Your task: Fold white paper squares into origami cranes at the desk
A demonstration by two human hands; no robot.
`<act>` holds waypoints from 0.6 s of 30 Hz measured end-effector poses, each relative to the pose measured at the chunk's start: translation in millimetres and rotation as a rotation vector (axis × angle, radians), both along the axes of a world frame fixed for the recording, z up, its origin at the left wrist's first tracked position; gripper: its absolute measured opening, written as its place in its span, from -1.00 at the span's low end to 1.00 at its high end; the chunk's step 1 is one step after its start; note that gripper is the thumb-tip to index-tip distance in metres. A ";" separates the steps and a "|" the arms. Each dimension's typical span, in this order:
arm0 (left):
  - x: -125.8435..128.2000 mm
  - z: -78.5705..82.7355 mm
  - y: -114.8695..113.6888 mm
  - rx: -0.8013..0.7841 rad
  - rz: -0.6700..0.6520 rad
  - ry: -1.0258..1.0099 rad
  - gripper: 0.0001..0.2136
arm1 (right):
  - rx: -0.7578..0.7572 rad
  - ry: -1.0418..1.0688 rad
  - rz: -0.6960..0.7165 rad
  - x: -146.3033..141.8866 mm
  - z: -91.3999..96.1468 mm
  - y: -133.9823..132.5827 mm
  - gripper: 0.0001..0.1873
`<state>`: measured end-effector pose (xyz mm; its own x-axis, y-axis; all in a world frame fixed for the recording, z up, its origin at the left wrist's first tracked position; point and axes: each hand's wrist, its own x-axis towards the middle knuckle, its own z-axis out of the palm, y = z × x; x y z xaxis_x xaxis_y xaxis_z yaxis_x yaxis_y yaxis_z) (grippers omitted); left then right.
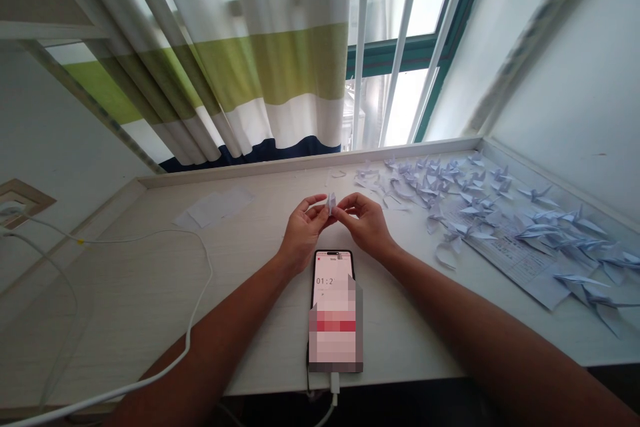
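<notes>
A small folded white paper piece (pixel 331 204) stands upright between my two hands, just above the desk and beyond the phone. My left hand (pixel 304 230) pinches it from the left, fingertips closed on its lower part. From the right, the thumb and forefinger of my right hand (pixel 367 221) press together at its edge. Directly below my hands a phone (pixel 332 297) lies screen up, part of its display pixelated. To the right of my right hand spreads a heap of folded paper cranes (pixel 440 180).
Flat paper sheets (pixel 213 207) lie at the left back. Under some cranes is a printed sheet (pixel 520 267). A white cable (pixel 207 267) loops across the left side, and a charging plug (pixel 335 383) enters the phone. Behind the desk (pixel 150 280) hang curtains (pixel 270 67) beside a barred window.
</notes>
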<state>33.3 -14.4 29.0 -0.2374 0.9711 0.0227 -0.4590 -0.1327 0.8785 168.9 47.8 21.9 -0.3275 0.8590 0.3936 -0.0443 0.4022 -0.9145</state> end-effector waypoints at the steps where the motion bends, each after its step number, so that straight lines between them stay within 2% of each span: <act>1: 0.4 0.0 0.1 -0.004 0.001 -0.005 -0.64 | 0.000 0.003 0.004 0.3 0.3 0.0 -0.64; 8: -2.3 -2.0 2.4 -0.043 0.006 -0.088 -0.68 | 0.145 -0.013 0.061 1.4 3.3 -2.3 -0.84; 11: -3.7 -2.9 2.4 -0.061 -0.003 -0.104 -0.67 | 0.098 0.037 0.059 0.5 2.1 -1.5 -0.84; 15: -3.5 -2.7 1.1 -0.087 -0.024 -0.113 -0.68 | -0.011 0.089 0.053 0.2 -0.4 2.0 -0.71; 18: -3.2 -1.9 0.5 -0.113 -0.041 -0.122 -0.70 | -0.022 0.093 0.090 1.0 -0.8 4.5 -0.73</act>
<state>30.1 -13.9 27.0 -0.1922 0.9748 -0.1134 -0.5660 -0.0157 0.8242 169.9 52.3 21.1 -0.3664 0.8366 0.4073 -0.1642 0.3727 -0.9133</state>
